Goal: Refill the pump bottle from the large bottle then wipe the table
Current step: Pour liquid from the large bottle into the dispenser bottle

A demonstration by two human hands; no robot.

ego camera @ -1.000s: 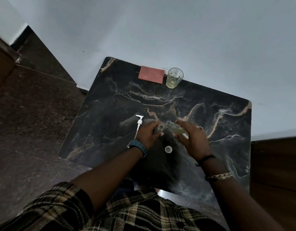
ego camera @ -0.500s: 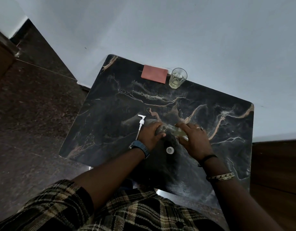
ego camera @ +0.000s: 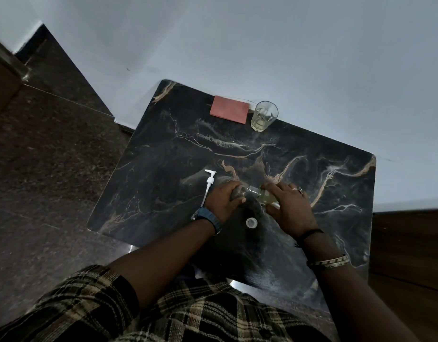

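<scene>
My left hand (ego camera: 222, 202) grips the small clear pump bottle (ego camera: 238, 192), which stands on the dark marble table (ego camera: 178, 156) with its top open. My right hand (ego camera: 290, 209) holds the large bottle (ego camera: 264, 196) of yellowish liquid, tipped with its mouth against the pump bottle's opening. The white pump head (ego camera: 209, 182) with its long tube lies on the table just left of my left hand. A small white cap (ego camera: 251, 222) rests on the table between my wrists. Both bottles are mostly hidden by my fingers.
A pinkish-red cloth (ego camera: 229, 111) lies at the table's far edge beside a glass (ego camera: 264, 116) holding a little yellowish liquid. A pale wall rises behind the table. Dark stone floor lies to the left and brown wood to the right.
Both hands keep their grip and the large bottle stays tipped into the pump bottle. Only the camera view has shifted slightly.
</scene>
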